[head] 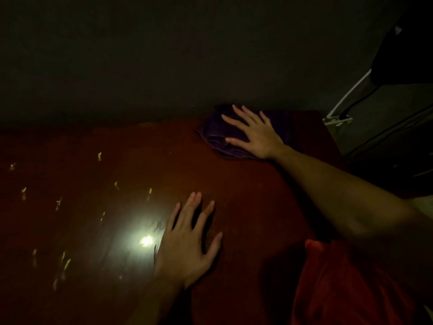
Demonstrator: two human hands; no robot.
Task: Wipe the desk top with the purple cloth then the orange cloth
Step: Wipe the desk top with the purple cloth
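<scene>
Two flat hands on a dim desk, one pressing the purple cloth.

Five spread fingers [236,118] of the right hand [255,134] lie flat on top of the purple cloth [215,134], which is bunched under the palm at the far right of the desk top [105,165], close to the wall [164,55]; the cloth shows past the fingertips and on both sides of the hand. Nearer the camera, the left hand [185,245] rests palm down on bare wood, fingers loosely fanned and holding nothing, just right of a bright glare spot [146,240]. At the near right edge, under the right forearm, lies the orange cloth [339,289], apart from both hands. Beyond the desk's right end, cables [349,95] run down to a power strip [337,120].
</scene>
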